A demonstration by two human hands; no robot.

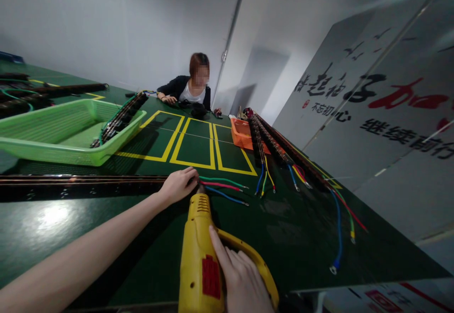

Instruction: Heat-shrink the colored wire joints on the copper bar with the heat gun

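My right hand [243, 275] is wrapped round the handle of a yellow heat gun [200, 247], its index finger along the body. The gun's nozzle points away from me, close to my left hand [180, 184]. The fingers of my left hand are closed on the end of a long dark strip [88, 186] lying across the table from the left. Green, red and blue wires [223, 186] with metal lugs run out to the right of those fingers.
A green basket [71, 154] holding another strip stands at the left. An orange basket [241, 135] and several strips with coloured wires [264, 176] lie at the right. Across the green table [301, 237], marked with yellow rectangles, sits a person [193, 91].
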